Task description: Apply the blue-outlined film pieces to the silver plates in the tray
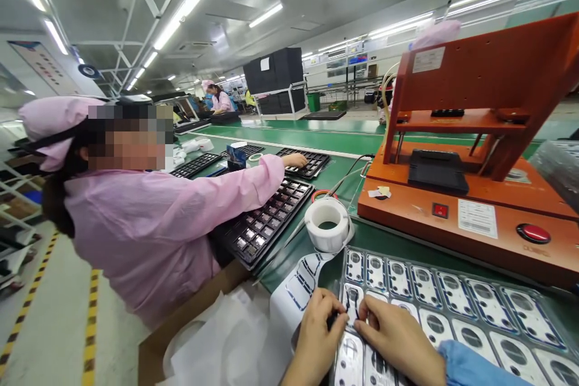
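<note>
My left hand [320, 327] and my right hand [392, 327] meet over the near left part of a clear plastic tray [491, 284]. Silvery metal plates [423, 283] with round openings lie in its pockets. Between my pinched fingertips is a thin black adhesive strip [353, 298], lying over one plate; its ends are partly hidden by the fingers. Just left of my hands, a white backing sheet [289, 289] with dark outlined stickers curves down from a white roll [326, 220].
An orange press machine [407, 205] with a red button stands beyond the tray. At left, a co-worker in a pink smock [181, 211] reaches over black trays of small parts [271, 217]. A cardboard box [194, 319] holds white paper scraps. Behind runs a green conveyor [271, 132].
</note>
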